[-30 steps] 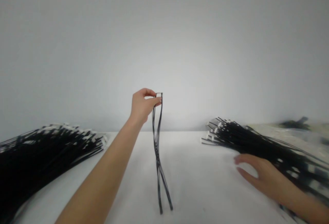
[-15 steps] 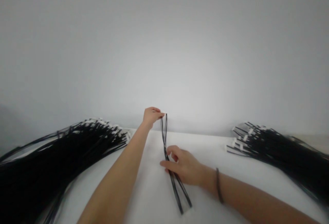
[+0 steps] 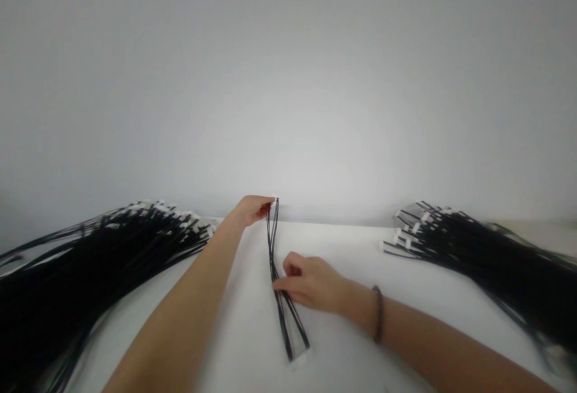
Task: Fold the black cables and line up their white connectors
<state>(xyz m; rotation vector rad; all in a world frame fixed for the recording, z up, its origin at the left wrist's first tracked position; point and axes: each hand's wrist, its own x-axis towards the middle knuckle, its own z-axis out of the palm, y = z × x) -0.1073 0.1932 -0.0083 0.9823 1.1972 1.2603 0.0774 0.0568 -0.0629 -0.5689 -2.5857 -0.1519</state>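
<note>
A black cable harness (image 3: pixel 273 249) with white connectors at its ends stretches over the white table, its two strands crossing near the middle. My left hand (image 3: pixel 256 208) pinches the connector at the far end, near the table's back edge. At the crossing of the strands is my right hand (image 3: pixel 311 282), its thumb and fingers curled against the cables from the right side. The near end spreads into a narrow V that ends at a white connector (image 3: pixel 301 358).
A large pile of black cables (image 3: pixel 103 261) with white connectors lies at the left. Another such pile (image 3: pixel 487 255) lies at the right. Behind the white table (image 3: pixel 351 345) rises a plain pale wall (image 3: pixel 315 80).
Both hands and the cable harness appear a little further left in view, as do both piles. My right hand's fingers have drawn closer together at the cables.
</note>
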